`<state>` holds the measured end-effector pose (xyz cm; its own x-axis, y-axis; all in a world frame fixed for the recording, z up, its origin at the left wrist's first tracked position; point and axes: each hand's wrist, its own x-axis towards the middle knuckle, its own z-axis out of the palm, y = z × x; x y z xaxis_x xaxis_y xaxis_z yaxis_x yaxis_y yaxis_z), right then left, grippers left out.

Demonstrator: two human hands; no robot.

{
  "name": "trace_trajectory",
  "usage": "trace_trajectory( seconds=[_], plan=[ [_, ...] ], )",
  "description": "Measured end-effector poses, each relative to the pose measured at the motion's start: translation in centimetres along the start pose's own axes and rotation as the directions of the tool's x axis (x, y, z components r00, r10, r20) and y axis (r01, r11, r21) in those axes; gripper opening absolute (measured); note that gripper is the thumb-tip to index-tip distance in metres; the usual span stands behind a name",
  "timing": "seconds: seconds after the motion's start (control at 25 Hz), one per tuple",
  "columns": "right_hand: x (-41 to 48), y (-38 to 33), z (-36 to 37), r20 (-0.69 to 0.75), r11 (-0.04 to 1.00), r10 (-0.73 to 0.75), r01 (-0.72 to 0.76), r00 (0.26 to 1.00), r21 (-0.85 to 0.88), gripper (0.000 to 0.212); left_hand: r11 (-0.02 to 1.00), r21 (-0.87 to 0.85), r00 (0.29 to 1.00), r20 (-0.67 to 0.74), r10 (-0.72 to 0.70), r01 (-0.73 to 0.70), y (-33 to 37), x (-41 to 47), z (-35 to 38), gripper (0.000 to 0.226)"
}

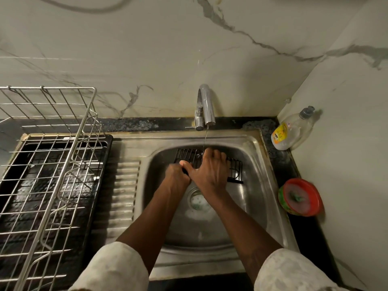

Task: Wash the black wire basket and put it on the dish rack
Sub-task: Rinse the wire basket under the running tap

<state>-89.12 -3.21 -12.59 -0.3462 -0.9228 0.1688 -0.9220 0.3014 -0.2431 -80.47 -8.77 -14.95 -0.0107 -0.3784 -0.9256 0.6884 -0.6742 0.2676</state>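
Gripping the near left corner of the black wire basket (188, 155), our left hand (177, 175) has its fingers curled tight round the wire. Our right hand (210, 169) lies spread over the top wires with straight fingers, holding nothing, its fingertips just under the thin stream of water (205, 139). The basket sits inside the sink (258, 185), toward the back wall of the bowl, below the tap (206, 106) that rises behind the sink.

We judge that we are mid-wash, with the rubbing and rinsing not yet finished. To do it well, we should steady the basket with the left hand and work the right along each wire in turn. We should also turn the basket so the narrow stream reaches every side. Wet wire is likely slippery, so a firm hold matters before we lift it.

Left of the sink stands the dish rack (48, 164), a steel wire frame over a black tray (106, 148). Between it and the bowl runs the sink's ridged drainer (126, 185). Behind the sink rises a pale, veined marble wall (147, 49). On the dark counter (281, 164) right of the sink, a clear detergent bottle (291, 131) with a yellow label leans in the back corner. A red-rimmed round tub (300, 197) sits nearer to us.
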Motion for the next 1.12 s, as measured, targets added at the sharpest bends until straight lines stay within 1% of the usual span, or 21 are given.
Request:
trace_trajectory(
  seconds=[0.04, 0.16, 0.24, 0.28, 0.32, 0.36, 0.4, 0.44, 0.48, 0.56, 0.64, 0.72, 0.76, 0.84, 0.88, 0.92, 0.96, 1.0, 1.08, 1.12],
  plan=[
    [-0.2, 0.3, 0.2, -0.037, 1.000, -0.006, 0.007, 0.999, 0.025, 0.083, 0.999, 0.034, 0.999, -0.004, 0.038, -0.038, 0.2, 0.1, 0.4, 0.032],
    [-0.8, 1.0, 0.4, -0.102, 0.987, 0.004, 0.013, 0.995, 0.159, 0.072, 0.987, 0.044, 0.988, -0.031, 0.154, -0.153, 0.8, 0.7, 0.3, 0.029],
    [-0.4, 1.8, 0.7, -0.134, 0.968, 0.032, 0.002, 0.991, 0.251, 0.064, 0.968, 0.147, 0.976, -0.059, 0.212, -0.201, 0.7, 1.2, -0.7, 0.027],
    [0.0, 2.1, 0.7, -0.090, 0.954, 0.048, -0.019, 0.995, 0.300, 0.062, 0.948, 0.221, 0.967, -0.060, 0.247, -0.228, 0.6, 1.2, -1.1, 0.027],
    [0.5, 2.1, 0.8, 0.021, 0.936, 0.061, -0.065, 0.998, 0.345, 0.064, 0.922, 0.287, 0.956, -0.054, 0.288, -0.261, 0.4, 1.5, -1.6, 0.028],
    [0.9, 1.9, 1.0, 0.195, 0.916, 0.063, -0.135, 0.979, 0.379, 0.070, 0.892, 0.351, 0.945, -0.057, 0.324, -0.284, 0.4, 1.4, -1.8, 0.030],
    [1.1, 1.4, 1.3, 0.386, 0.905, 0.042, -0.199, 0.922, 0.377, 0.076, 0.865, 0.400, 0.934, -0.055, 0.353, -0.303, 0.3, 1.6, -1.8, 0.033],
    [1.2, 0.7, 1.7, 0.522, 0.912, 0.002, -0.215, 0.853, 0.348, 0.081, 0.830, 0.462, 0.921, -0.067, 0.383, -0.312, 0.4, 1.7, -1.7, 0.039],
    [1.0, -0.2, 2.3, 0.580, 0.925, -0.038, -0.191, 0.814, 0.329, 0.084, 0.780, 0.542, 0.903, -0.087, 0.422, -0.312, 0.5, 1.9, -1.7, 0.049],
    [0.5, -1.8, 3.3, 0.599, 0.921, -0.064, -0.183, 0.799, 0.343, 0.085, 0.650, 0.705, 0.856, -0.120, 0.503, -0.283, 0.8, 2.2, -1.9, 0.068],
    [0.8, -2.6, 4.3, 0.624, 0.884, 0.005, -0.296, 0.781, 0.363, 0.083, 0.577, 0.756, 0.816, -0.099, 0.569, -0.311, 0.6, 2.2, -2.5, 0.071],
    [2.2, -1.9, 5.4, 0.649, 0.817, 0.172, -0.475, 0.741, 0.326, 0.082, 0.499, 0.790, 0.776, -0.048, 0.629, -0.356, -0.3, 2.0, -3.1, 0.069],
    [3.2, -1.1, 5.9, 0.652, 0.768, 0.279, -0.571, 0.705, 0.289, 0.082, 0.481, 0.794, 0.763, -0.035, 0.646, -0.371, -0.7, 1.9, -3.4, 0.069],
    [5.1, 1.2, 6.9, 0.663, 0.653, 0.465, -0.733, 0.587, 0.191, 0.079, 0.472, 0.789, 0.750, -0.021, 0.661, -0.394, -1.5, 1.9, -3.3, 0.067],
    [5.7, 2.1, 7.3, 0.666, 0.612, 0.519, -0.777, 0.536, 0.148, 0.077, 0.480, 0.778, 0.747, -0.021, 0.664, -0.405, -1.5, 2.0, -3.0, 0.064],
    [6.1, 2.4, 7.4, 0.667, 0.595, 0.535, -0.792, 0.518, 0.137, 0.075, 0.494, 0.764, 0.746, -0.024, 0.665, -0.415, -1.5, 2.1, -2.8, 0.063],
    [5.9, 1.8, 7.3, 0.664, 0.609, 0.519, -0.778, 0.539, 0.155, 0.074, 0.497, 0.756, 0.743, -0.021, 0.669, -0.426, -1.5, 2.3, -2.8, 0.063],
    [5.2, 0.6, 7.2, 0.649, 0.648, 0.473, -0.734, 0.596, 0.203, 0.072, 0.488, 0.756, 0.737, -0.011, 0.676, -0.436, -1.2, 2.4, -3.0, 0.064],
    [2.6, -2.0, 7.2, 0.605, 0.753, 0.332, -0.590, 0.724, 0.292, 0.069, 0.491, 0.753, 0.735, -0.016, 0.678, -0.437, -1.0, 2.2, -3.5, 0.060],
    [1.5, -2.8, 7.2, 0.587, 0.787, 0.272, -0.528, 0.762, 0.321, 0.067, 0.490, 0.755, 0.733, -0.020, 0.680, -0.435, -1.0, 2.2, -3.8, 0.059]
  ],
)
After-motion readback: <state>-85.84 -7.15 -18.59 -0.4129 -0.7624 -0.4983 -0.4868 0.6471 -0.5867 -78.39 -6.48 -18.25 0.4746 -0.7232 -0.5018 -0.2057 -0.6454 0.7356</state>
